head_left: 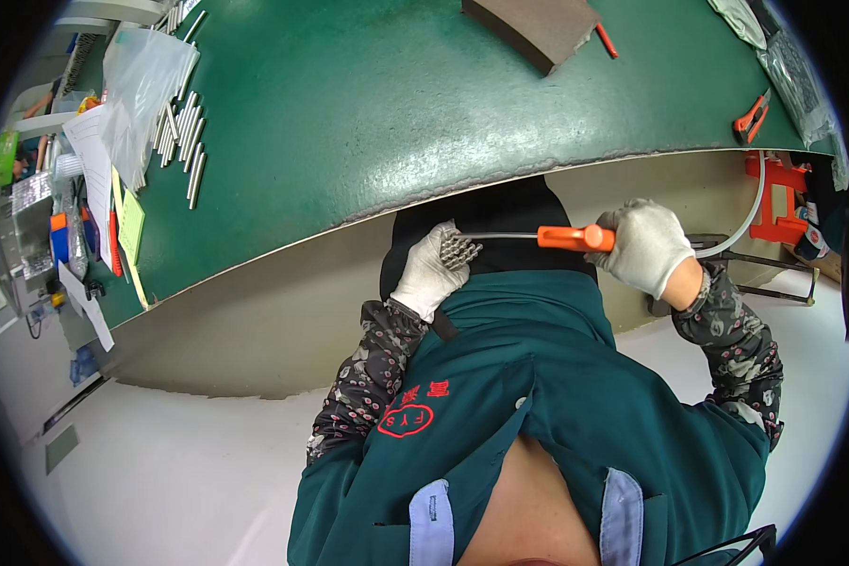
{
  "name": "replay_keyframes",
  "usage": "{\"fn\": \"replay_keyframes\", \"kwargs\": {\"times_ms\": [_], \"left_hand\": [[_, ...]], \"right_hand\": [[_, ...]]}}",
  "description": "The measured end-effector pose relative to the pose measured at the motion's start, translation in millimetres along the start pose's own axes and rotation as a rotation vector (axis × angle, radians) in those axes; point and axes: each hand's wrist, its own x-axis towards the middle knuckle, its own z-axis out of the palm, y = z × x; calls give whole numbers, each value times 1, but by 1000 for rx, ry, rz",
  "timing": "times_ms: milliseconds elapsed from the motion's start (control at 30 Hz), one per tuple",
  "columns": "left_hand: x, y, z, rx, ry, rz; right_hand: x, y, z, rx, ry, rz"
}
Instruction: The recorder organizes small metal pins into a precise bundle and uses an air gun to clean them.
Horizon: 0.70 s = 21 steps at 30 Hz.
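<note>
In a white glove, my left hand is closed round a bundle of thin metal tubes, their ends showing to the right of the fingers. My right hand, also gloved, grips an orange air blow gun. Its long thin nozzle points left, with the tip right by the tube ends; whether it touches them I cannot tell. A pale hose runs from near my right hand up toward the table edge. Both hands are over my lap, just below the table.
The green table curves across in front of me. Loose metal tubes and a clear plastic bag lie at its left. A brown curved block, a red stick and an orange cutter lie farther right.
</note>
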Motion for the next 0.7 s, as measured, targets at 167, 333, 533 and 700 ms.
{"fn": "replay_keyframes", "kwargs": {"times_ms": [167, 333, 533, 700], "left_hand": [[1, -2, -2, 31, -2, 15], [1, -8, -5, -44, -1, 13], [3, -9, -4, -118, -24, -10], [-1, -8, -4, 111, -10, 88]], "right_hand": [[-3, 0, -1, 25, -94, 52], [-10, 9, 0, 0, -113, 70], [-13, 14, 4, 7, -80, 72], [-14, 12, 1, 7, -123, 122]]}}
